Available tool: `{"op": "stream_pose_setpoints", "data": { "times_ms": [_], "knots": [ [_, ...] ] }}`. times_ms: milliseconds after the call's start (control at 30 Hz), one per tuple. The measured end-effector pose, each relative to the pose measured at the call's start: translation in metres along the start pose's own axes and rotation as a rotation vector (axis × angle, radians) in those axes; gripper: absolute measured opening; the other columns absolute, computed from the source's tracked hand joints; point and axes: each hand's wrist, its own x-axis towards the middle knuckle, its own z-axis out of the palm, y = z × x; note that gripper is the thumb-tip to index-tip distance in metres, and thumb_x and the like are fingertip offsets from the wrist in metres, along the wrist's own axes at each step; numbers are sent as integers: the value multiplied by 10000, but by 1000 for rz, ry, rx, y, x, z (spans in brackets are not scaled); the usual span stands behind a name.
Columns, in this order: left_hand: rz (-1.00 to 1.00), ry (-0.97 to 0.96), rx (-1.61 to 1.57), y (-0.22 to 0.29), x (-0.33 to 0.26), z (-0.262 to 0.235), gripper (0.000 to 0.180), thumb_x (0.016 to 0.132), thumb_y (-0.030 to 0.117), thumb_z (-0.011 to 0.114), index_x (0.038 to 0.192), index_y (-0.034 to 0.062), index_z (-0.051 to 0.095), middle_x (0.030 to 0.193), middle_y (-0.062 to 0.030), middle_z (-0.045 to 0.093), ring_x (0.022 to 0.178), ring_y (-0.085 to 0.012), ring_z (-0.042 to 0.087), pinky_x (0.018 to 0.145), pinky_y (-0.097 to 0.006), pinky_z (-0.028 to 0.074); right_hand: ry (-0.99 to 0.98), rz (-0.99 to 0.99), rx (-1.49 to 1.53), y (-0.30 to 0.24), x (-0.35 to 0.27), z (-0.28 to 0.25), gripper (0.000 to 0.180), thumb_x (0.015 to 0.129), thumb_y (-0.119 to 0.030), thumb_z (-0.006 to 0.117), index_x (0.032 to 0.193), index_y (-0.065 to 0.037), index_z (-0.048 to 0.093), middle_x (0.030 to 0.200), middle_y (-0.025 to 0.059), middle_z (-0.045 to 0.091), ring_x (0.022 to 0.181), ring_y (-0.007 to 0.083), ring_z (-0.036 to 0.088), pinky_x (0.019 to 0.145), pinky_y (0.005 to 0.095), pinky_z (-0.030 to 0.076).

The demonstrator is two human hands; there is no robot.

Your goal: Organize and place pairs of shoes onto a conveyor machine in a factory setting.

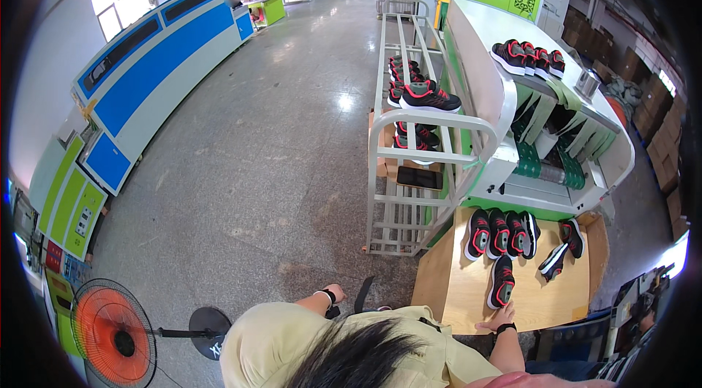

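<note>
My right hand (500,317) is at the near edge of a wooden table (457,300), its fingers apart, just by the near end of a black sneaker (502,282) with red trim and a white sole. Whether the fingertips touch that shoe I cannot make out. Farther up the table stands a row of similar sneakers (497,233). To their right a tilted sneaker (553,262) lies by another sneaker (572,238). My left hand (334,293) is out over the floor at my left side, away from the table; its fingers are too small to read.
Beyond the table stands a white and green conveyor machine (479,88), with sneakers (528,59) on top. Left of it is a metal rack (376,168) holding sneakers (430,97) and a dark flat device (419,177). An orange fan (110,333) stands at lower left.
</note>
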Motion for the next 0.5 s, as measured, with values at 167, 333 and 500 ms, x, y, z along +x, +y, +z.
{"op": "stream_pose_setpoints", "data": {
  "times_ms": [167, 333, 500],
  "knots": [
    [28, 54, 14, -2, 7, 4, 270, 768, 333, 682, 848, 85, 751, 868, -116, 732, 856, -282, 687, 804, -416, 520, -2, 3, 8, 0, -1, -1, 1633, 373, -765, 820, 1536, -38, -67, 1566, 306, -119, 1463, 449, -94, 1198, 498, 33],
    [-45, -10, -34, 15, -8, -6, 372, 832, 326, 638, 1036, 27, 723, 1142, -199, 670, 1090, -344, 631, 944, -420, 485, 13, 5, -10, 2, 4, 3, 1635, 371, -744, 836, 1535, -33, -67, 1568, 303, -115, 1468, 434, -92, 1201, 486, 21],
    [-30, 13, -35, 8, -6, -2, 330, 801, 318, 668, 979, 49, 737, 1038, -173, 700, 996, -319, 658, 892, -416, 500, 5, 23, 13, -3, 0, 0, 1627, 380, -718, 852, 1538, -59, -81, 1578, 275, -126, 1464, 450, -85, 1204, 476, 44]
  ]
}}
